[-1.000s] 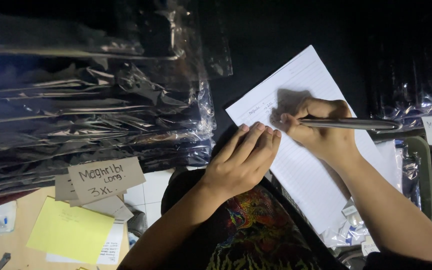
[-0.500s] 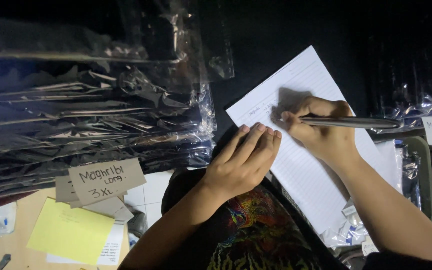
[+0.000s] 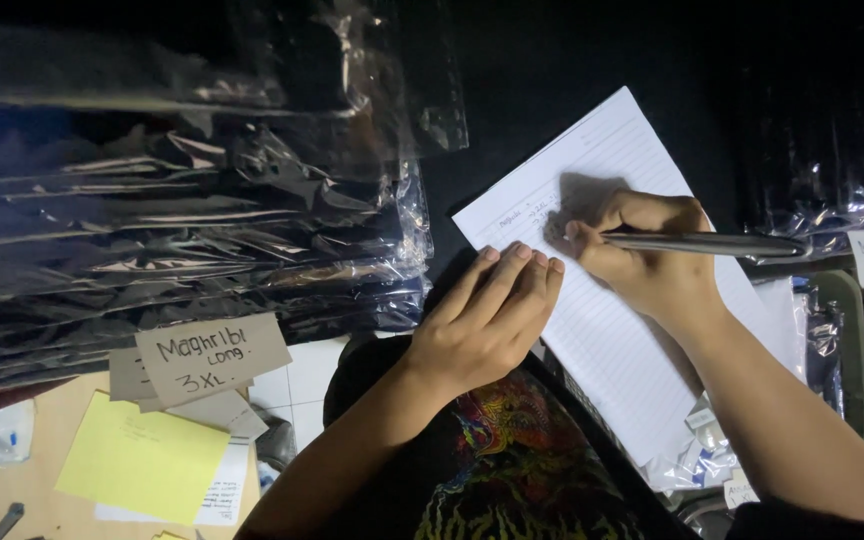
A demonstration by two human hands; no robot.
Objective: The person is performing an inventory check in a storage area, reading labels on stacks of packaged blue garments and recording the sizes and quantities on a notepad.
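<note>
Pen point(image 3: 702, 243): in my right hand point(image 3: 652, 262), grip closed round its barrel, tip on the lined sheet point(image 3: 612, 350) near its top edge. Left hand point(image 3: 487, 320): flat, fingers together, holding nothing (pressing the sheet's left edge). Bagged dark stock point(image 3: 182, 220) stacked further left.

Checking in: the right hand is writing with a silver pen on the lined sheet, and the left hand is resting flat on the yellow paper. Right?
Not quite. The head view shows the left hand resting at the lower edge of the lined sheet, not on the yellow paper, which lies untouched far to the left. The rest holds: the right hand is writing on that sheet with the silver pen.
</note>
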